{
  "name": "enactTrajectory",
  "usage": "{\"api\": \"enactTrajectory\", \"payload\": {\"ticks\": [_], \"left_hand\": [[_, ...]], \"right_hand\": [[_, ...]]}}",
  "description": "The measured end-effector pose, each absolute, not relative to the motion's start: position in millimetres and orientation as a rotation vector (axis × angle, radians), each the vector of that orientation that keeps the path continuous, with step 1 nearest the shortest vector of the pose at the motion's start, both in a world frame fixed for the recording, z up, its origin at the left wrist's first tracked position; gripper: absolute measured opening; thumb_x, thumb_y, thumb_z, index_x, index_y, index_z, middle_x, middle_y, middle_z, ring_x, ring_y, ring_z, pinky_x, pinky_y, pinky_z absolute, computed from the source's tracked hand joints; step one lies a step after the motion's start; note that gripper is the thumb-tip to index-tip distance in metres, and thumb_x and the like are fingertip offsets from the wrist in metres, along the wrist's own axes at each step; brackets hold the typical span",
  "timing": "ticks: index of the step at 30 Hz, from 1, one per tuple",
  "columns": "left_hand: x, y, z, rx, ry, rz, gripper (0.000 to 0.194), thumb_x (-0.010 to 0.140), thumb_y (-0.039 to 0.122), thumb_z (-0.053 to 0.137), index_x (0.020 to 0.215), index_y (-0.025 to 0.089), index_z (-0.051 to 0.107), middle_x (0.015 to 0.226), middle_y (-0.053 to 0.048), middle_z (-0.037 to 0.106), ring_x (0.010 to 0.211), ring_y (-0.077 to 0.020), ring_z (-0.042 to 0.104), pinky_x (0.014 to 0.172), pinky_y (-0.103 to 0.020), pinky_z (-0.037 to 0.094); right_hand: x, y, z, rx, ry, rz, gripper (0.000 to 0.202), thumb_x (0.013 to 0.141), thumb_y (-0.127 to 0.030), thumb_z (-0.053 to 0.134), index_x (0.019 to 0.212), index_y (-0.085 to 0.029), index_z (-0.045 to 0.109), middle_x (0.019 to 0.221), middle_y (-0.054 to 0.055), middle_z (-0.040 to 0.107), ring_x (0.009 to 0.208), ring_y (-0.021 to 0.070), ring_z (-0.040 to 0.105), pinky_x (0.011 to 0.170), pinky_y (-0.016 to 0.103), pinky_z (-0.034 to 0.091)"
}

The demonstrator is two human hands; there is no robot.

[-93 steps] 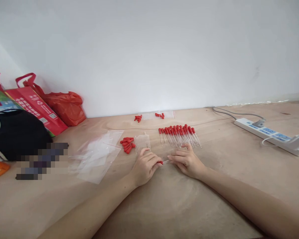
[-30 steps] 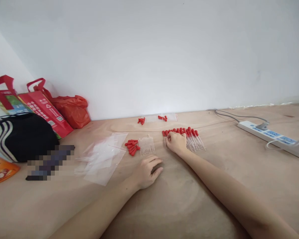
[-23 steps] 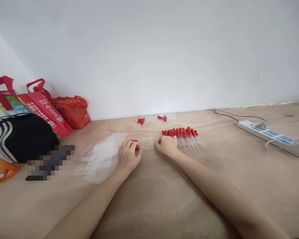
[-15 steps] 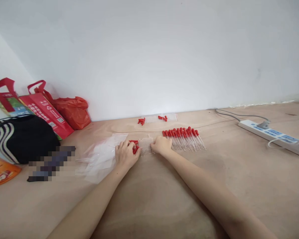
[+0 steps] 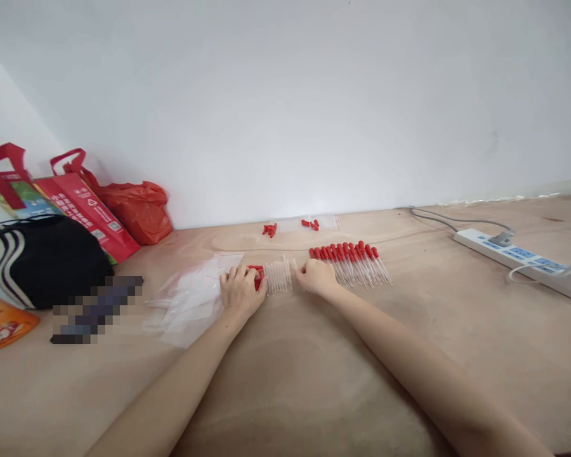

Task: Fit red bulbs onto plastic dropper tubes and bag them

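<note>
Slim, straight clear tubes point(image 5: 278, 277) lie side by side on the wood-grained table point(image 5: 290, 381); just left of them the left hand point(image 5: 242, 292) curls over smooth, rounded red bulbs point(image 5: 258, 282), its grip hidden. Right of the tubes, the right hand point(image 5: 317, 277) bends its fingers inward, whether pinching one I cannot tell, and farther right lie slender red-topped droppers point(image 5: 347, 252).
</note>
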State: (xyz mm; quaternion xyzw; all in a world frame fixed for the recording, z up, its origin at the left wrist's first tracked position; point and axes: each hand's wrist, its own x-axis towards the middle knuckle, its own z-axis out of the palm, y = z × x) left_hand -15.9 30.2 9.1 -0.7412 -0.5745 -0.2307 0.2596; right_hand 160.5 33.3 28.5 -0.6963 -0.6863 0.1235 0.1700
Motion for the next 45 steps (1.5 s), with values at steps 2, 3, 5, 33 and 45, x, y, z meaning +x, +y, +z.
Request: {"api": "enactTrajectory", "payload": {"ticks": [2, 3, 5, 33, 45], "left_hand": [[-16, 27, 13, -1.990, -1.531, -0.665, 0.022, 0.075, 0.035, 0.052, 0.062, 0.019, 0.058, 0.076, -0.007, 0.061, 0.077, -0.0252, 0.051, 0.068, -0.038, 0.030], [-16, 24, 15, -1.988, -1.515, -0.691, 0.021, 0.075, 0.034, 0.053, 0.062, 0.019, 0.058, 0.075, -0.007, 0.061, 0.076, -0.0251, 0.051, 0.069, -0.038, 0.031], [-13, 16, 19, -2.033, -1.469, -0.773, 0.019, 0.075, 0.033, 0.054, 0.064, 0.019, 0.058, 0.075, -0.007, 0.061, 0.077, -0.0247, 0.052, 0.071, -0.039, 0.032], [36, -18, 4, -2.909, -1.098, -0.953, 0.017, 0.089, 0.028, 0.042, 0.086, 0.020, 0.058, 0.083, 0.000, 0.065, 0.082, -0.0158, 0.055, 0.081, -0.034, 0.035], [38, -21, 3, -2.955, -1.016, -0.902, 0.024, 0.091, 0.026, 0.035, 0.087, 0.020, 0.058, 0.082, -0.001, 0.067, 0.077, -0.0144, 0.059, 0.088, -0.035, 0.028]], "right_hand": [[175, 25, 26, -1.894, -1.997, 0.336, 0.027, 0.084, -0.029, 0.038, 0.079, -0.013, 0.059, 0.083, 0.013, 0.065, 0.080, 0.0194, 0.059, 0.068, 0.028, 0.037], [184, 20, 23, -1.837, -2.017, 0.326, 0.023, 0.085, -0.027, 0.038, 0.083, -0.012, 0.057, 0.084, 0.012, 0.064, 0.078, 0.0177, 0.059, 0.067, 0.026, 0.037], [205, 9, 16, -1.673, -2.050, 0.299, 0.018, 0.085, -0.022, 0.038, 0.087, -0.013, 0.053, 0.081, 0.009, 0.063, 0.073, 0.0154, 0.057, 0.064, 0.024, 0.038], [257, -43, -6, -1.039, -2.267, -0.043, 0.018, 0.086, -0.020, 0.041, 0.090, -0.020, 0.059, 0.084, 0.002, 0.064, 0.076, 0.0107, 0.055, 0.076, 0.031, 0.029], [252, -43, -10, -0.992, -2.296, -0.073, 0.019, 0.086, -0.022, 0.042, 0.091, -0.021, 0.061, 0.078, 0.001, 0.063, 0.071, 0.0101, 0.054, 0.072, 0.031, 0.027]]}}
